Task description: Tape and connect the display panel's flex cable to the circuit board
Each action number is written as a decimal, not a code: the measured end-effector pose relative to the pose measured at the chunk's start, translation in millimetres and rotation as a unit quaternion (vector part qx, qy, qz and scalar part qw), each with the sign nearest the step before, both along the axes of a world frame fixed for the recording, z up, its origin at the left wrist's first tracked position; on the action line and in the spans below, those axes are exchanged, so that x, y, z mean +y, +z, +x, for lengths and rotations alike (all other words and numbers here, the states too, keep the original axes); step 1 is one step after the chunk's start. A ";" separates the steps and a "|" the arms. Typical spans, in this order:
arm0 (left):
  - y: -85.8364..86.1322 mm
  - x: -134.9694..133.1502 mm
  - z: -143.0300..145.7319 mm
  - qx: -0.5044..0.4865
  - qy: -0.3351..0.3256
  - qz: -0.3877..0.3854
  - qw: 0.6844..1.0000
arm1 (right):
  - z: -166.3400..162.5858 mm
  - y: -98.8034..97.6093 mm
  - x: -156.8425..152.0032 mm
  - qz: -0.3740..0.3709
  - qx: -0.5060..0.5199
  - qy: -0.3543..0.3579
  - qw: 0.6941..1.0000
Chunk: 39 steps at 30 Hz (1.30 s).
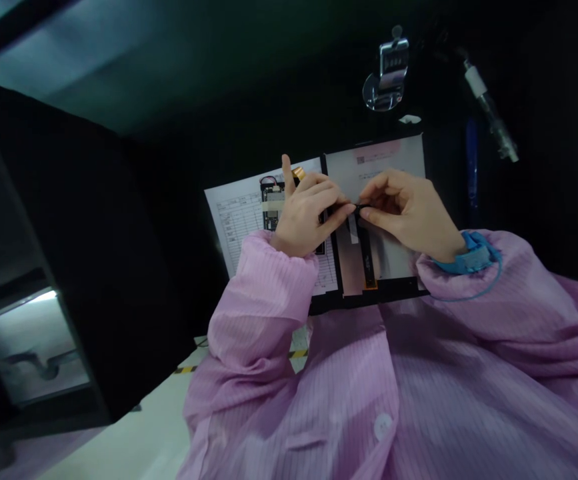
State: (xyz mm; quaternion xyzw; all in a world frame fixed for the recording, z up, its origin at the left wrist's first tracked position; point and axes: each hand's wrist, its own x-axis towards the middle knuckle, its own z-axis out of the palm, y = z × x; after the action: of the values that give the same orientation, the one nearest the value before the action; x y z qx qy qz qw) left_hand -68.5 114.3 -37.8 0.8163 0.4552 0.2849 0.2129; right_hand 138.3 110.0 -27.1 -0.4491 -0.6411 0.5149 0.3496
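My left hand (pixel 309 212) comes in from the left with its thumb and forefinger pinched and its other fingers bent. My right hand (pixel 413 208) is closed in a pinch just opposite, a blue band around its wrist. Between the two sets of fingertips is the upper end of a narrow black strip (pixel 367 259), which runs down a flat silvery-grey panel (pixel 399 257) to an orange end. Partly covered by my left hand, a circuit board (pixel 271 196) with pale tape lies beside the panel. The exact grip on the strip is hard to see.
Under the board lies a printed sheet (pixel 233 217). Beyond the panel stand a clear tape dispenser (pixel 387 83) and a white scrap (pixel 409 119). To the right are a blue pen-like stick (pixel 471 163) and a clear tool with a white collar (pixel 491 113).
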 end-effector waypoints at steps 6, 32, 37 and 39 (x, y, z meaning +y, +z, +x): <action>5.3 -1.1 5.4 0.013 0.019 -0.018 1.000 | -1.2 -1.3 -0.2 0.012 0.010 -0.005 1.000; -17.6 -121.9 16.4 0.159 0.299 0.074 0.938 | 13.9 3.7 -3.4 0.043 -0.063 -0.128 0.989; -17.4 -117.4 17.3 0.203 0.291 0.058 0.933 | 15.2 0.5 -6.6 0.098 -0.088 -0.120 0.984; -16.8 -116.5 17.9 0.217 0.290 0.061 0.930 | 15.7 -1.2 -6.5 0.116 -0.085 -0.123 0.982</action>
State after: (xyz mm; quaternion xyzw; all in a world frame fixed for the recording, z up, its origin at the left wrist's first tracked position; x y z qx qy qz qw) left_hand -50.6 -2.3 -54.5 0.7019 0.6889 0.1776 -0.0335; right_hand 154.0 103.5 -28.3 -0.5234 -0.6638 0.3499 0.4038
